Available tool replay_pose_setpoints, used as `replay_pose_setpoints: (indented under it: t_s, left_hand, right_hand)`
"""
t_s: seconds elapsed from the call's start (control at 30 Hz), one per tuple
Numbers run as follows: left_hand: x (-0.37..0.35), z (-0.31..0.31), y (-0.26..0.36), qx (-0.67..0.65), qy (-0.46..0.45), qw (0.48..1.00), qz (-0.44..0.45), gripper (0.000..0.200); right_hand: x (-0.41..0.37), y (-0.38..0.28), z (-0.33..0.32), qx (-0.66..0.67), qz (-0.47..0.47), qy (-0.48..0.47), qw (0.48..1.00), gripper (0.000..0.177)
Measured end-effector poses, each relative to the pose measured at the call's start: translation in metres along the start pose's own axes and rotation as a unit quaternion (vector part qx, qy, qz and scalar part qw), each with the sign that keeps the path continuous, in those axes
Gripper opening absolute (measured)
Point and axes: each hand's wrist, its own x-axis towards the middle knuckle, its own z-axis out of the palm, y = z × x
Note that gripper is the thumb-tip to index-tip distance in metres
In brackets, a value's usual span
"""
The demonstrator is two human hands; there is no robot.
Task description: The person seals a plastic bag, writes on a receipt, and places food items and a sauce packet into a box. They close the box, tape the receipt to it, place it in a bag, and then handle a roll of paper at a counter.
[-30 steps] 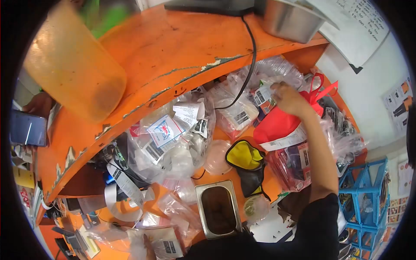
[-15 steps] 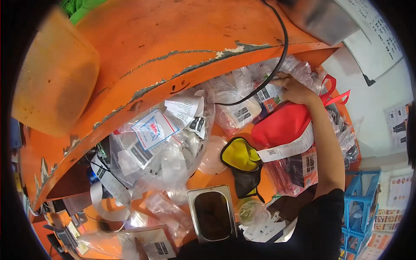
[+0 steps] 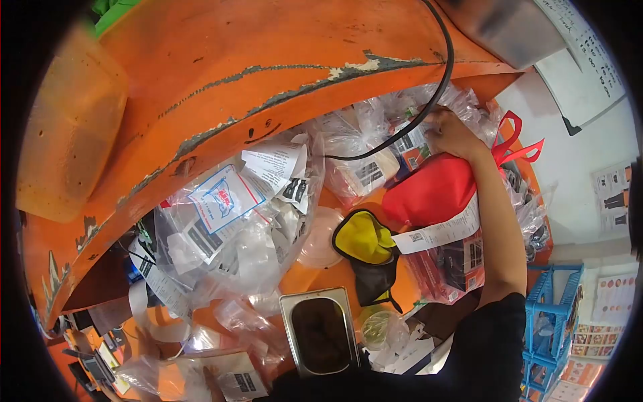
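Observation:
My right hand (image 3: 450, 136) reaches to the back of the orange table, its fingers bent closed among clear plastic bags. They seem to grip the top of a clear plastic bag (image 3: 410, 141) with a printed label; the fingertips are partly hidden. Beneath my wrist lies a red cloth bag (image 3: 429, 194) with red handles and a paper receipt (image 3: 439, 228) across it. Clear-wrapped packs (image 3: 459, 264) sit just in front. My left hand cannot be made out; at the lower left, a clear bag (image 3: 144, 375) and a labelled packet (image 3: 242, 385) lie among blurred shapes.
A black cable (image 3: 439, 87) hangs across the orange shelf edge (image 3: 254, 110). A large clear bag of papers (image 3: 234, 248), a yellow-black pouch (image 3: 365, 244), a round plastic lid (image 3: 320, 238) and a steel container (image 3: 321, 335) cover the table. Blue racks (image 3: 552, 315) stand at right.
My right hand's fingers have drawn in and curled at the clear bags. The whole view has shifted slightly left. The clear bag at the lower left looks different in shape.

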Motion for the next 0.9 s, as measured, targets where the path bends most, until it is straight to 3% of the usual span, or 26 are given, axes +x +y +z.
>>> replay_pose_setpoints:
  t_s: [0.17, 0.27, 0.9]
  left_hand:
    - [0.075, -0.007, -0.025, 0.133, 0.032, 0.969, 0.207, 0.025]
    - [0.096, 0.0, -0.022, 0.167, 0.037, 0.952, 0.253, 0.025]
    - [0.121, -0.012, -0.074, 0.217, 0.029, 0.927, 0.305, 0.031]
  right_hand:
    - [-0.001, -0.001, 0.001, -0.001, 0.009, 0.017, 1.0, 0.042]
    - [0.0, 0.004, 0.003, 0.011, 0.004, 0.012, 1.0, 0.043]
    - [0.001, 0.007, 0.006, 0.004, 0.001, 0.014, 1.0, 0.043]
